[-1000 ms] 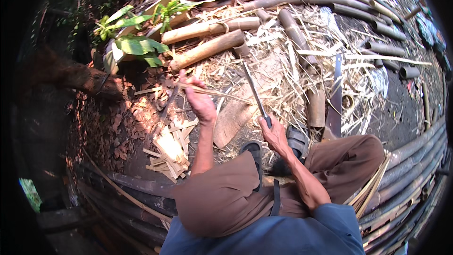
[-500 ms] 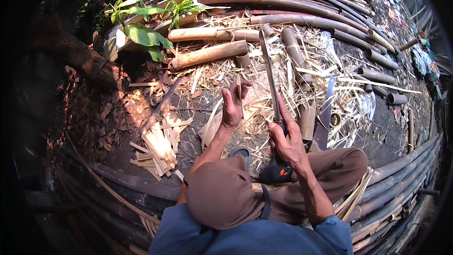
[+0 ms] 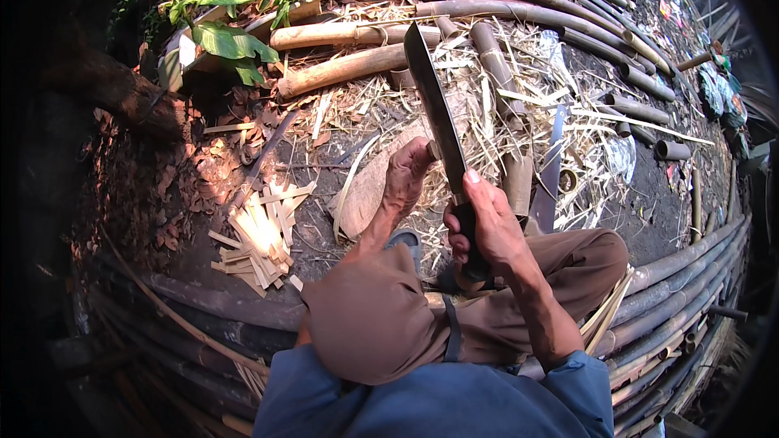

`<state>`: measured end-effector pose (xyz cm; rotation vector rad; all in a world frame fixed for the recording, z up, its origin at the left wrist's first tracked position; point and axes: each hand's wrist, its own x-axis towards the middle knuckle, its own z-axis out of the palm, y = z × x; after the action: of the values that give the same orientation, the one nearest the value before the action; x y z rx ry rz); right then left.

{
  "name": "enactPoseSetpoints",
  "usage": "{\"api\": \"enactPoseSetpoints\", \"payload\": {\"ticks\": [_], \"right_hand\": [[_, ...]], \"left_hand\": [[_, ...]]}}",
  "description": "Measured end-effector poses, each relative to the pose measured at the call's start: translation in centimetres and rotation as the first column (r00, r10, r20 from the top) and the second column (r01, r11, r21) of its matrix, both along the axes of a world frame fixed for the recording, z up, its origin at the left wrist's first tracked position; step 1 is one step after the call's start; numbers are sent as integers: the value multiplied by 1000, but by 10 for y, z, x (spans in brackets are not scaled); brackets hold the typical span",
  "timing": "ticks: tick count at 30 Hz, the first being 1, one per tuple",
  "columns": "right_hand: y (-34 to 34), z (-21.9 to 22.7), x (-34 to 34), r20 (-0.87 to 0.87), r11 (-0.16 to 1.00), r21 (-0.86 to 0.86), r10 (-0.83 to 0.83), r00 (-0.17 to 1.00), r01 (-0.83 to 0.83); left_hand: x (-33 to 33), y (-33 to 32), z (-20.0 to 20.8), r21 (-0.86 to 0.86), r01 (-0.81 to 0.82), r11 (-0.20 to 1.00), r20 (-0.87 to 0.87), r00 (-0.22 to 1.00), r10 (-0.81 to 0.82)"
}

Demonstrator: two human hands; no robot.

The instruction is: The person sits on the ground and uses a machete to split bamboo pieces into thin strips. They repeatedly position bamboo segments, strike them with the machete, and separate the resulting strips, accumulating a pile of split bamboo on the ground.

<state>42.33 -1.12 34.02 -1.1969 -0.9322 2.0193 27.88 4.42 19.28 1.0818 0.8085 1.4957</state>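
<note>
My right hand (image 3: 497, 231) is wrapped round the dark handle of a machete (image 3: 436, 97), the thumb lying where handle meets blade. The broad blade points up and away, leaning a little left, its flat face turned to view. Close to the blade's left edge, my left hand (image 3: 408, 169) pinches a small bamboo strip (image 3: 434, 150); only its end shows, and whether it touches the blade I cannot tell. Beneath my left hand lies a pale wooden block (image 3: 361, 203). Left of it is a pile of short split bamboo strips (image 3: 268, 247).
A hand saw (image 3: 549, 170) lies on the right beside a bamboo section (image 3: 518, 182). Shavings (image 3: 479, 130) cover the ground ahead. Cut bamboo tubes (image 3: 349, 71) and long poles (image 3: 527, 12) lie farther off. Bamboo poles (image 3: 673, 292) are stacked near my right side. A leafy plant (image 3: 227, 40) stands far left.
The machete has swung left and turned, so its broad face shows. My left hand has tilted and closed in beside the blade, with the strip now mostly hidden. The view has shifted slightly.
</note>
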Motion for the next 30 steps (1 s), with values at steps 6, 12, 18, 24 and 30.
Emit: {"api": "enactPoseSetpoints", "payload": {"ticks": [6,12,18,24,30], "right_hand": [[-2,1,5,2,1000,-12,-13,1000,13],[-3,3,4,-11,1000,-9,5,1000,-5],[-7,1,3,87,997,69,19,996,-25],[-7,-9,-2,193,901,429,-14,981,-72],[-8,3,-13,287,854,503,-24,958,-129]], "left_hand": [[7,0,2,-1,11,1000,-21,1000,-11],[0,0,-5,-18,31,999,-17,999,-32],[5,-2,0,-12,18,1000,4,1000,-18],[-9,-2,4,-24,119,993,39,992,-118],[-11,-3,22,4,95,995,166,982,-95]]}}
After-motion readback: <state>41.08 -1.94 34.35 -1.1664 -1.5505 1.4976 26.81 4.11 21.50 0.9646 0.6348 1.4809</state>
